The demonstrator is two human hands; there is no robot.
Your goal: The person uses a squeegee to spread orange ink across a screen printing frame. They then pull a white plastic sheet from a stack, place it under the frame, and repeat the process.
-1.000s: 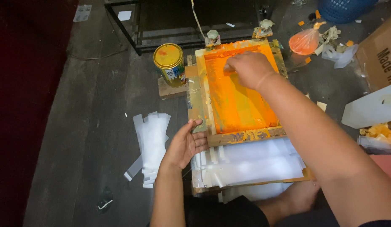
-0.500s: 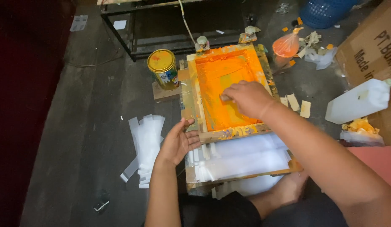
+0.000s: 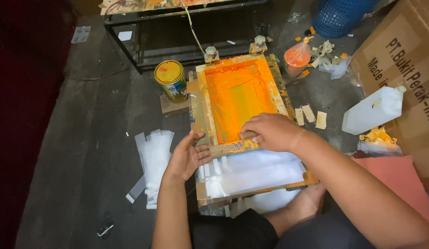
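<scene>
Brown cardboard box [image 3: 403,64] right; labelled yellow can [image 3: 172,81] left.

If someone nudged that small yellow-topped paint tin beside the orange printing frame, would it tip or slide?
The round yellow-lidded paint tin would probably slide rather than tip: it looks squat and stands upright. However, it sits on a small wooden block near the block's edge, so a hard push might drop it off. Its lid looks closed, so spilling seems unlikely.
</scene>
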